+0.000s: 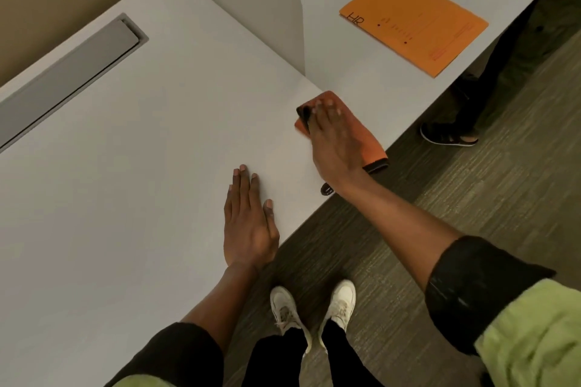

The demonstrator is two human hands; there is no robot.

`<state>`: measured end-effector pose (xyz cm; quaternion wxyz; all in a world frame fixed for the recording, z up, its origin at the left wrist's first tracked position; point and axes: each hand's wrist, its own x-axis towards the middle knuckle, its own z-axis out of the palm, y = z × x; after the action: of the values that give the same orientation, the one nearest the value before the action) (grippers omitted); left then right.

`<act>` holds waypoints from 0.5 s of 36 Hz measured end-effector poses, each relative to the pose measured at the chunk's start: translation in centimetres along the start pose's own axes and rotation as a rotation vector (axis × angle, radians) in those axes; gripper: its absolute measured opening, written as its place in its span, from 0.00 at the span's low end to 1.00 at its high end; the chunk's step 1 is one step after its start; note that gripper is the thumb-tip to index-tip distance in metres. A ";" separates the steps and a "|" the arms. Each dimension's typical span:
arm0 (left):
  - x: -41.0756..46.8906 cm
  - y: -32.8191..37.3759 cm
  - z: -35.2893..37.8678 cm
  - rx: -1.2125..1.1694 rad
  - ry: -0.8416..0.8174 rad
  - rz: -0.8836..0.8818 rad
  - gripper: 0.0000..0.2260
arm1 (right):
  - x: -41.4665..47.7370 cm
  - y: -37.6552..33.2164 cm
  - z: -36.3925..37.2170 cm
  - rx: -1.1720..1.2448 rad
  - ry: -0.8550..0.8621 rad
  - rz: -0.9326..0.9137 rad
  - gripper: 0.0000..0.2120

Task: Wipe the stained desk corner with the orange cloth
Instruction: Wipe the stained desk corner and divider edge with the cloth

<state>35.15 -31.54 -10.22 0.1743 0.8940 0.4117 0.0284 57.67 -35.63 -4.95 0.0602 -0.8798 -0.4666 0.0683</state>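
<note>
An orange cloth [366, 135] with a dark edge lies flat on the white desk [151, 148], close to the desk's front edge and near the corner by the divider. My right hand [333, 141] presses down on the cloth with fingers spread over it. My left hand [248, 223] rests flat on the desk surface nearer to me, fingers together, holding nothing. A small dark mark or object [326, 189] shows at the desk edge just under my right wrist; what it is cannot be told.
A low white divider panel [283, 19] separates this desk from the neighbouring one, where an orange HR folder [415, 22] lies. A grey cable-tray lid [66, 72] sits at far left. Another person's sandalled foot [449, 135] stands on the carpet at right. My own shoes [314, 311] are below.
</note>
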 end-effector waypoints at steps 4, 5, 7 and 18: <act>-0.1 0.0 -0.1 -0.005 -0.001 0.008 0.28 | -4.5 -2.6 1.5 0.010 -0.033 -0.161 0.32; -0.1 0.1 -0.2 -0.011 0.000 0.009 0.28 | -6.0 -3.2 1.8 0.022 -0.048 -0.196 0.32; -0.1 0.1 -0.2 -0.031 0.000 0.009 0.28 | -9.2 -4.3 2.4 0.055 -0.086 -0.233 0.33; 0.0 -0.4 0.6 -0.016 0.011 0.002 0.28 | -7.7 -0.1 1.6 0.068 0.033 0.066 0.30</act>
<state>35.03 -31.47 -10.88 0.1792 0.8929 0.4114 0.0368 53.07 -41.89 -6.03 0.0956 -0.8930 -0.4339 0.0714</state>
